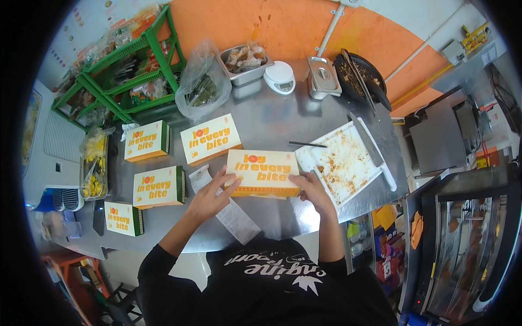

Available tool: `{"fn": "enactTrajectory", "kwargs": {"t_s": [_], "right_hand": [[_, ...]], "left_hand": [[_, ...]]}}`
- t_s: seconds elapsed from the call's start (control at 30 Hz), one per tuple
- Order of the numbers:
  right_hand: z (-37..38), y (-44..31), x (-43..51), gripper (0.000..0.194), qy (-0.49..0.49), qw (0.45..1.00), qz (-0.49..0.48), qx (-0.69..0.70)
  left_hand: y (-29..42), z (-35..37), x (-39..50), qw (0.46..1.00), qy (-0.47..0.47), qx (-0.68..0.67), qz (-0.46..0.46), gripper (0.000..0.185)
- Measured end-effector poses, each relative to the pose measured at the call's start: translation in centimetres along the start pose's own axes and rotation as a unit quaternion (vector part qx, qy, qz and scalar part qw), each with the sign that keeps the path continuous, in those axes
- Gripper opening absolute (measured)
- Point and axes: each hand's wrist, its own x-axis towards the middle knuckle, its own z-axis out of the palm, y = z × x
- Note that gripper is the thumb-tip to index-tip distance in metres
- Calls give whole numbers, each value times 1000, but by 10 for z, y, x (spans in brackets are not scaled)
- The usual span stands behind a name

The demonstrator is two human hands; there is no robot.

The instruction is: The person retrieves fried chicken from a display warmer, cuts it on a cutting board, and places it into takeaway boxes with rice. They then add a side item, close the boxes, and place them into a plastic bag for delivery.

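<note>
A closed cardboard food box [263,169] with printed lettering lies between my hands, over the steel table's front part. My left hand [216,193] touches its left end, fingers spread on the top and front edge. My right hand [313,189] grips its right end, thumb on top. Beneath my left hand runs a long paper receipt [238,222] bearing writing. Behind the held box stands another like it [211,138]. To the left are more closed boxes, one at the back [146,140], one in the middle [158,187] and a smaller one [121,219] nearest the front.
A white cutting board [346,163] with crumbs and a large knife [367,140] lies right. Behind are a black pan [359,77] with tongs, a lidded steel container [324,75], a kitchen scale [279,77], a plastic bag [204,85] and a green rack [122,85].
</note>
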Motion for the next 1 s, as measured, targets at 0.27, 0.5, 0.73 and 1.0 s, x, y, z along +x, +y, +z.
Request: {"fn": "enactTrajectory", "kwargs": {"t_s": [0.27, 0.5, 0.73, 1.0], "right_hand": [[13, 17, -3, 64, 29, 999, -44, 11], [17, 35, 12, 60, 27, 999, -28, -21], [31, 24, 11, 72, 58, 991, -115, -28], [69, -52, 47, 69, -85, 978, -189, -31]], "left_hand": [[1, -7, -2, 998, -39, 59, -3, 63], [18, 14, 2, 885, 142, -389, -214, 42], [8, 55, 22, 884, 128, -277, -353, 37], [-26, 11, 14, 831, 288, -260, -398, 38]]}}
